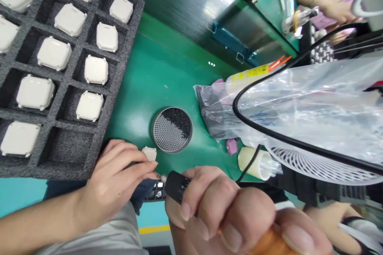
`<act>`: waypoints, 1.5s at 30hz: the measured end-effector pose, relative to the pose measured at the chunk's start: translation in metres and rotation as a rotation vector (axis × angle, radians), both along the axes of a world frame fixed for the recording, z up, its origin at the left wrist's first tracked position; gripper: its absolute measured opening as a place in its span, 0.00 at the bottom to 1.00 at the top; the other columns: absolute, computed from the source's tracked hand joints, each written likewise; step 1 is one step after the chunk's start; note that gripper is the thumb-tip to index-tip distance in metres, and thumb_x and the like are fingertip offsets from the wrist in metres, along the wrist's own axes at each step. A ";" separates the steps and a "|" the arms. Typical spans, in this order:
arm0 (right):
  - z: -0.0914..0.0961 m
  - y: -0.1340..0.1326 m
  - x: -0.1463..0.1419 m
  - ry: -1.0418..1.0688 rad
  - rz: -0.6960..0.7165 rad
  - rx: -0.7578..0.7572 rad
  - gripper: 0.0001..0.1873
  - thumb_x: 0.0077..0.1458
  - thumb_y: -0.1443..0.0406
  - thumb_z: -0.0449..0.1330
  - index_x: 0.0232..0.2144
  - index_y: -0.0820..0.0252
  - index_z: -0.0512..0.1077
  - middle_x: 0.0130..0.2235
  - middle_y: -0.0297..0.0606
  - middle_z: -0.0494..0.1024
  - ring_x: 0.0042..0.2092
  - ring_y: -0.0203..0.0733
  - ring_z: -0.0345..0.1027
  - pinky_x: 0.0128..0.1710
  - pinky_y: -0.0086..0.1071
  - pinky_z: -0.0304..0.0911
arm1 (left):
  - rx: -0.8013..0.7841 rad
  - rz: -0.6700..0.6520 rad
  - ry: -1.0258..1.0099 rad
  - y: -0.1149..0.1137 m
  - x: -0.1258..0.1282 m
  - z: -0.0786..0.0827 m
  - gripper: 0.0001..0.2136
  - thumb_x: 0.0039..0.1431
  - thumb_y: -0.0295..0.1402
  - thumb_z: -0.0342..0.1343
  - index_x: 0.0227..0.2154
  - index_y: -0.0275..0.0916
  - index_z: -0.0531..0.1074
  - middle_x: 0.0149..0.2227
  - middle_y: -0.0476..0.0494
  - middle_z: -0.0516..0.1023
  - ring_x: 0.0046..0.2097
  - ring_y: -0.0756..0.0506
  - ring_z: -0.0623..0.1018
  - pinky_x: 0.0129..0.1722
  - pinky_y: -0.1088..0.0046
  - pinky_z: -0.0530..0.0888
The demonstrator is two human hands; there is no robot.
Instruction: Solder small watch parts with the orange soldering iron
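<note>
My right hand (227, 211) is wrapped round a screwdriver (176, 187) with a black collar and an orange handle; its thin metal tip points left. At that tip the fingertips of my left hand (116, 175) are pinched together, and whatever is between them is too small to make out. Just beyond those fingers is a white watch case (149, 153), partly hidden by them. A round grey dish (172, 130) with a dimpled plate stands on the green mat; tiny black pieces that look like screws cover part of it.
At the left, a dark foam tray (119, 75) holds several white watch cases (95, 69) in its compartments. On the right are a plastic bag (284, 99), a black cable (254, 127), a tape roll (254, 163) and a white fan guard (323, 163). Another person's hands (335, 8) show at the top right.
</note>
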State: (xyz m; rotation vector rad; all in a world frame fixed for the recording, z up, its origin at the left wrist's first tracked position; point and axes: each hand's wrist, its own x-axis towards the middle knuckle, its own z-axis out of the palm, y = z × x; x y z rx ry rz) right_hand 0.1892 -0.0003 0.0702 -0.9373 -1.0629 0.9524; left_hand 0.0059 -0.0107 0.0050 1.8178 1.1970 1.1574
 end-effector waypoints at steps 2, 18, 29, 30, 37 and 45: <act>0.000 -0.001 0.001 -0.025 -0.003 -0.003 0.07 0.73 0.56 0.53 0.46 0.44 0.70 0.21 0.15 0.66 0.13 0.31 0.58 0.15 0.33 0.66 | 0.005 -0.004 0.009 0.000 0.000 0.000 0.10 0.65 0.23 0.65 0.48 0.38 0.79 0.43 0.47 0.82 0.45 0.47 0.79 0.49 0.62 0.74; -0.007 0.006 -0.009 0.293 0.136 0.149 0.07 0.74 0.62 0.48 0.43 0.50 0.66 0.26 0.21 0.66 0.25 0.32 0.74 0.27 0.31 0.80 | 0.034 -0.029 0.000 0.002 0.000 -0.001 0.10 0.64 0.20 0.65 0.46 0.32 0.79 0.43 0.43 0.82 0.46 0.47 0.77 0.48 0.62 0.73; -0.010 -0.004 -0.001 0.105 0.113 0.019 0.09 0.75 0.57 0.49 0.43 0.47 0.67 0.23 0.19 0.69 0.21 0.35 0.74 0.27 0.39 0.78 | 0.018 0.015 0.131 -0.002 0.001 -0.001 0.12 0.66 0.24 0.64 0.51 0.35 0.77 0.47 0.42 0.80 0.50 0.46 0.76 0.53 0.63 0.74; -0.011 -0.005 -0.002 0.108 0.093 0.018 0.08 0.74 0.56 0.50 0.43 0.46 0.67 0.23 0.20 0.68 0.21 0.36 0.72 0.25 0.39 0.76 | 0.015 0.041 0.188 -0.003 0.002 -0.002 0.13 0.66 0.26 0.65 0.52 0.35 0.77 0.49 0.40 0.79 0.52 0.44 0.75 0.54 0.62 0.74; -0.021 0.000 -0.001 -0.017 -0.119 0.073 0.11 0.68 0.53 0.54 0.48 0.46 0.69 0.28 0.24 0.69 0.21 0.37 0.65 0.20 0.40 0.68 | 0.093 0.028 0.522 -0.006 0.008 -0.002 0.16 0.67 0.36 0.64 0.55 0.41 0.78 0.51 0.37 0.79 0.51 0.34 0.74 0.50 0.52 0.71; -0.038 0.017 0.023 -0.111 0.332 0.060 0.19 0.68 0.47 0.50 0.49 0.43 0.74 0.26 0.29 0.68 0.23 0.43 0.68 0.23 0.46 0.73 | 0.071 -0.127 0.438 -0.005 0.001 -0.001 0.16 0.70 0.27 0.53 0.54 0.43 0.79 0.56 0.38 0.80 0.54 0.36 0.74 0.55 0.50 0.65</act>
